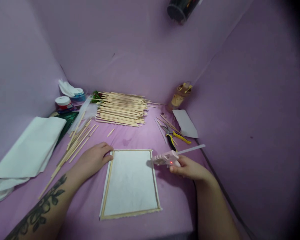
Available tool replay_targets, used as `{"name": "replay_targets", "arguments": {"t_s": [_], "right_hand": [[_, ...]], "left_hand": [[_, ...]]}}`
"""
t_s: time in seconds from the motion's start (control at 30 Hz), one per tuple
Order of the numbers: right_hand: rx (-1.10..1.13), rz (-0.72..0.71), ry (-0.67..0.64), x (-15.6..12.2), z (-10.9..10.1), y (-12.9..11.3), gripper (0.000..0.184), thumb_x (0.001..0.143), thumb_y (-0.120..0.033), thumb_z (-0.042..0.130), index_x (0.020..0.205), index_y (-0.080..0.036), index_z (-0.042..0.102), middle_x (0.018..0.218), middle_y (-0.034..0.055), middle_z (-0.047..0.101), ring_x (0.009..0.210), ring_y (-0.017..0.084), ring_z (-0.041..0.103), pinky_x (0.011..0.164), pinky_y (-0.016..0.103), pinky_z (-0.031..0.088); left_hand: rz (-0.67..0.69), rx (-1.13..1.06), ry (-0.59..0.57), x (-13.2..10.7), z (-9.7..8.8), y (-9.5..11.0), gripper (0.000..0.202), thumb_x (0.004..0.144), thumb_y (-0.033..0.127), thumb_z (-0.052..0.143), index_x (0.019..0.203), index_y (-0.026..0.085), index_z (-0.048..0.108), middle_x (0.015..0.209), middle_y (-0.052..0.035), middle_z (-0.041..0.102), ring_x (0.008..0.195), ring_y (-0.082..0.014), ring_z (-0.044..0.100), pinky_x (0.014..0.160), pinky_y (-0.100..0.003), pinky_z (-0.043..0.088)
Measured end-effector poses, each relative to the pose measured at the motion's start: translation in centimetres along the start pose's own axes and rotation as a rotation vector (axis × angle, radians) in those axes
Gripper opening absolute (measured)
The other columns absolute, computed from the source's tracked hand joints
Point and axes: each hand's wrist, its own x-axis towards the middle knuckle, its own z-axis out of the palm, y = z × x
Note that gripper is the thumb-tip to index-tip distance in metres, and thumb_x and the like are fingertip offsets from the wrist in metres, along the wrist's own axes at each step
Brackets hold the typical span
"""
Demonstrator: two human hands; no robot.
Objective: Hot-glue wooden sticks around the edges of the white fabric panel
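Observation:
A white sheet (131, 183) edged with thin wooden sticks lies flat on the pink-covered table. My left hand (97, 158) holds it by the upper left corner, with fingers and thumb closed at its edge. In my right hand (191, 168), closed round the handle, is a pink glue gun (166, 158). A red light glows on the gun, and a long translucent glue stick (192, 149) juts from its back. The gun's nozzle points left, over the right-hand stick border; whether it touches cannot be made out.
A big row of wooden sticks (122, 110) lies at the back, with loose sticks (77, 141) at left. Yellow-and-black cutters (172, 135) and a white paper (185, 123) lie right. Folded white cloth (32, 146), a lidded jar (63, 102) and a decorated bottle (178, 96) stand around.

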Motion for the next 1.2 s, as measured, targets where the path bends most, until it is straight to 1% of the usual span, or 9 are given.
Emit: {"name": "replay_targets", "arguments": {"t_s": [0.13,0.37,0.7,0.87,0.93,1.0,1.1,1.17,1.2], "right_hand": [[0.026,0.028,0.056,-1.2,-0.9,0.3,0.042,0.079,-0.056,0.059,0.09,-0.016,0.064,0.067,0.0009,0.055,0.06,0.014,0.046,0.056,0.024,0.039],[-0.023,-0.046,-0.078,0.2,-0.1,0.1,0.048,0.079,-0.055,0.06,0.105,-0.015,0.063,0.083,0.0037,0.062,0.072,0.016,0.051,0.064,0.025,0.043],[0.004,-0.036,-0.082,-0.9,-1.0,0.3,0.049,0.077,-0.058,0.061,0.098,-0.014,0.066,0.087,0.0048,0.065,0.077,0.019,0.055,0.07,0.027,0.045],[0.054,-0.097,-0.197,-0.1,-0.3,-0.4,0.048,0.077,-0.057,0.062,0.1,-0.015,0.067,0.085,0.0036,0.064,0.075,0.017,0.055,0.068,0.027,0.046],[0.073,-0.096,-0.144,-0.1,-0.2,-0.3,0.047,0.073,-0.057,0.066,0.094,-0.015,0.067,0.08,0.003,0.063,0.071,0.016,0.054,0.065,0.026,0.045],[0.121,-0.05,0.0,-0.4,-0.4,0.2,0.047,0.069,-0.059,0.068,0.083,-0.015,0.066,0.069,0.0015,0.059,0.06,0.014,0.051,0.055,0.024,0.042],[0.29,-0.039,0.227,-0.8,-0.7,1.1,0.053,0.067,-0.066,0.064,0.08,-0.015,0.061,0.055,-0.0015,0.05,0.045,0.011,0.042,0.043,0.023,0.034],[0.421,-0.12,0.351,-0.6,-1.0,1.3,0.055,0.068,-0.068,0.06,0.086,-0.017,0.06,0.05,-0.0034,0.046,0.041,0.011,0.039,0.041,0.024,0.031],[0.471,-0.16,0.404,-0.4,-1.1,1.2,0.055,0.07,-0.068,0.058,0.09,-0.017,0.059,0.049,-0.0039,0.045,0.041,0.011,0.039,0.041,0.025,0.031]], "left_hand": [[0.014,-0.008,0.004,-0.1,0.0,0.0,0.031,0.086,0.037,0.045,0.105,0.02,0.064,0.104,-0.0066,0.063,0.097,-0.0218,0.059,0.087,-0.034,0.044],[-0.006,0.002,0.007,-0.1,0.0,0.1,0.031,0.085,0.036,0.045,0.105,0.02,0.063,0.105,-0.0067,0.063,0.098,-0.0218,0.059,0.088,-0.034,0.044],[0.003,0.019,0.01,-0.1,0.0,0.1,0.031,0.087,0.036,0.045,0.106,0.02,0.063,0.106,-0.0069,0.063,0.099,-0.022,0.059,0.088,-0.034,0.044],[-0.005,0.023,-0.014,-0.2,-0.1,0.2,0.031,0.087,0.036,0.044,0.107,0.02,0.062,0.106,-0.0067,0.062,0.099,-0.0221,0.059,0.088,-0.034,0.044],[0.004,0.017,-0.013,-0.3,0.0,0.1,0.031,0.087,0.036,0.045,0.107,0.02,0.061,0.106,-0.0066,0.062,0.099,-0.0221,0.059,0.088,-0.034,0.044],[0.011,0.006,0.042,-0.4,-0.1,0.0,0.033,0.086,0.037,0.046,0.111,0.02,0.059,0.11,-0.0069,0.06,0.101,-0.0222,0.058,0.089,-0.035,0.043],[0.0,-0.019,0.275,-0.7,-1.1,0.3,0.035,0.085,0.04,0.048,0.112,0.019,0.054,0.109,-0.007,0.057,0.1,-0.0209,0.056,0.087,-0.033,0.044],[-0.011,-0.032,0.415,-1.4,-2.2,1.2,0.029,0.086,0.042,0.046,0.102,0.019,0.055,0.097,-0.0049,0.058,0.09,-0.0185,0.055,0.082,-0.031,0.044],[-0.004,-0.035,0.436,-1.9,-2.7,2.0,0.027,0.088,0.042,0.044,0.094,0.019,0.055,0.091,-0.0038,0.058,0.085,-0.0173,0.055,0.079,-0.03,0.044]]}}
